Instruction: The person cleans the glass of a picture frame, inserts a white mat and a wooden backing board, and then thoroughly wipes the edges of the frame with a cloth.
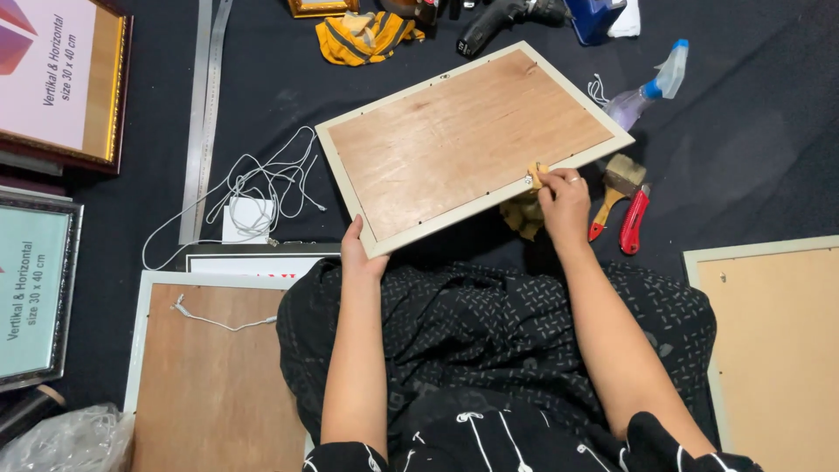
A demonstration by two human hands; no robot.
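Your left hand (357,252) grips the near corner of the face-down frame (472,140), tilted over your lap; your right hand (564,201) pinches a small tan piece (536,171) at its near edge. Left of the frame: pink label sheet (48,74) in a gold frame, teal one (31,301) below it.

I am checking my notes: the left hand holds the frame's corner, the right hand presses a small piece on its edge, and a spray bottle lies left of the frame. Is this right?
Not quite. In the head view the spray bottle lies right of the frame, not left. The left hand does hold the corner, and the right hand presses a small piece on the edge.
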